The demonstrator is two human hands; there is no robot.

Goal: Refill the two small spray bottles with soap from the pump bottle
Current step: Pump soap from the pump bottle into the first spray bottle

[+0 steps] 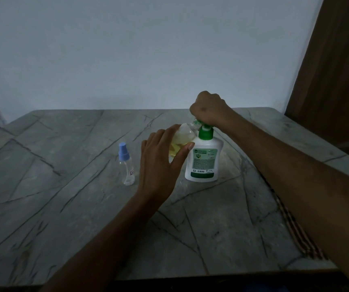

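Soap half-fills one open spray bottle (pixel 181 142), tilted at the nozzle of the pump bottle (pixel 203 159) in the left hand (pixel 161 163) while the right hand (pixel 208 108) grips the pump; the capped bottle (pixel 126 165) on the table (pixel 64 186) looks empty, so roughly half remains.

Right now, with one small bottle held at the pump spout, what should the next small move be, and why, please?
Probably another press: the right hand sits fisted on the pump bottle's head, and the left hand holds the tilted spray bottle, only partly yellow, at the spout. The capped bottle looks empty.
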